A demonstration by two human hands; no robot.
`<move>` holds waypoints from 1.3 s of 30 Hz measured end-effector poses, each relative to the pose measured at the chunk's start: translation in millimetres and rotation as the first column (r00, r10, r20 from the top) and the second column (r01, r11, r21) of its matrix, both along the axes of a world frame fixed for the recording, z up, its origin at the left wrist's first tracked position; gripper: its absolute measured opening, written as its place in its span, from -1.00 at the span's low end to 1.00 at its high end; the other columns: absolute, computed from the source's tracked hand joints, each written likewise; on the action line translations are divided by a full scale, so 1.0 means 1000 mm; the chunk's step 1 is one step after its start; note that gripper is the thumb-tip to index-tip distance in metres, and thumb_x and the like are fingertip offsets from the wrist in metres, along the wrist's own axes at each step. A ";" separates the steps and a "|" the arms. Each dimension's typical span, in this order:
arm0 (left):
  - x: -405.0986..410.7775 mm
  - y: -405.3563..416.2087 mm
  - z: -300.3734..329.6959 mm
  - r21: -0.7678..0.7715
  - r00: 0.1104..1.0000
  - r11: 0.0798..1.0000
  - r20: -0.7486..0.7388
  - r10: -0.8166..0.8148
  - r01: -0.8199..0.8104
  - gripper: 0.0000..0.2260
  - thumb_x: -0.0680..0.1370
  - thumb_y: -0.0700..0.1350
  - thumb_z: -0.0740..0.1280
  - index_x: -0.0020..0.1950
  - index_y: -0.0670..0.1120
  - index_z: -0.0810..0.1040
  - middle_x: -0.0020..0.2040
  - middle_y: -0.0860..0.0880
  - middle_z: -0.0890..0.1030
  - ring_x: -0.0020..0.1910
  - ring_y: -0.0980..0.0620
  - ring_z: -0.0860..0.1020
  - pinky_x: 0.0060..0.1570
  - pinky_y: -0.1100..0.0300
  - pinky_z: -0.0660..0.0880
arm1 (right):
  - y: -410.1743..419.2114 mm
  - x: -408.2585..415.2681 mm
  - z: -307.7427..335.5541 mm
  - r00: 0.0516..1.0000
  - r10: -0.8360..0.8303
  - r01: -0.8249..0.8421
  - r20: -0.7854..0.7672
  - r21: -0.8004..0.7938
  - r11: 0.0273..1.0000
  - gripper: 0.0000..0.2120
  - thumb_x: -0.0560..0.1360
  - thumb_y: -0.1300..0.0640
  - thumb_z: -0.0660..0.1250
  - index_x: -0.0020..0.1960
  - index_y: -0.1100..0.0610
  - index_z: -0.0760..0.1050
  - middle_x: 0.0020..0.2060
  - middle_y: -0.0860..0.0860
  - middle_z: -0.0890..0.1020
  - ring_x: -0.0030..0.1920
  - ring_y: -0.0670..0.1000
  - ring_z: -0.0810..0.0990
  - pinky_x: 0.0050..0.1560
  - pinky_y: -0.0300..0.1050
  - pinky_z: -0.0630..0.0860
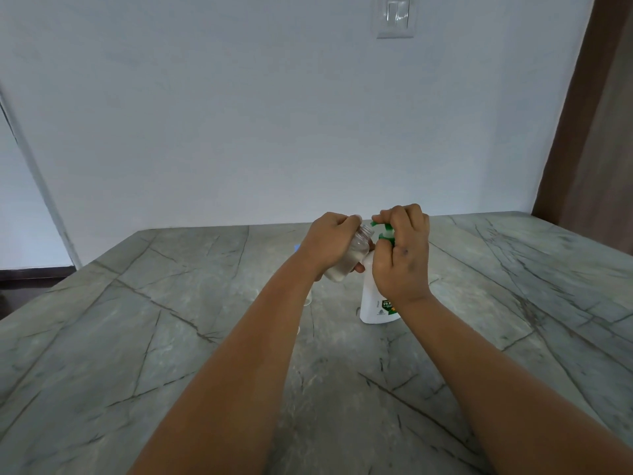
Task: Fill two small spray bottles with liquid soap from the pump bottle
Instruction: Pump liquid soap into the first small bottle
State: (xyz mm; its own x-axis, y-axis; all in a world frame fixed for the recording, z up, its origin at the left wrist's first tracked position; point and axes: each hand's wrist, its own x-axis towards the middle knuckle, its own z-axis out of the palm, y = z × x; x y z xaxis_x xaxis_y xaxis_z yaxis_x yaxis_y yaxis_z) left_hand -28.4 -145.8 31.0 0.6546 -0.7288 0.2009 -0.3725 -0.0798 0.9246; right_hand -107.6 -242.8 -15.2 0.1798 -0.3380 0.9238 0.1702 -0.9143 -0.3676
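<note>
A white pump bottle [373, 303] with a green pump head [378, 222] stands on the grey marble table [171, 337]. My right hand [402, 255] is curled over the pump head from above. My left hand [330, 243] grips a small clear spray bottle [346, 262] without its cap, tilted so its open neck sits just under the green nozzle. Whitish liquid fills the lower part of that bottle. A second small clear piece [308, 298] shows only as an edge behind my left forearm.
A small blue object [297, 247] peeks out behind my left hand. The white wall stands right behind the table's far edge, with a light switch [397, 15] high up. A brown door frame [589, 132] rises at the right.
</note>
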 end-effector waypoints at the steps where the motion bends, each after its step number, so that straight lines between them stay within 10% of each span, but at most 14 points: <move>1: 0.000 0.000 0.000 -0.002 1.000 1.000 -0.001 -0.003 0.003 -0.66 0.65 -0.06 0.18 -0.11 -0.28 0.58 -0.25 -0.11 0.71 -0.39 -0.23 0.65 -0.37 0.13 0.52 | 0.000 0.000 0.000 1.000 -0.005 0.005 -0.002 0.005 1.000 -0.73 0.30 0.35 0.08 -0.09 0.25 0.48 -0.08 -0.05 0.40 -0.05 0.04 0.35 -0.08 -0.17 0.32; 39: 0.001 -0.001 -0.002 0.007 0.999 1.000 0.040 0.028 -0.028 -0.64 0.66 -0.04 0.18 -0.08 -0.29 0.59 -0.19 -0.18 0.71 -0.35 -0.26 0.68 -0.32 0.06 0.57 | 0.001 -0.002 -0.004 0.999 -0.018 0.016 -0.041 -0.048 0.999 -0.70 0.31 0.21 0.05 -0.07 0.25 0.46 -0.09 0.08 0.47 -0.07 0.07 0.37 -0.05 -0.14 0.32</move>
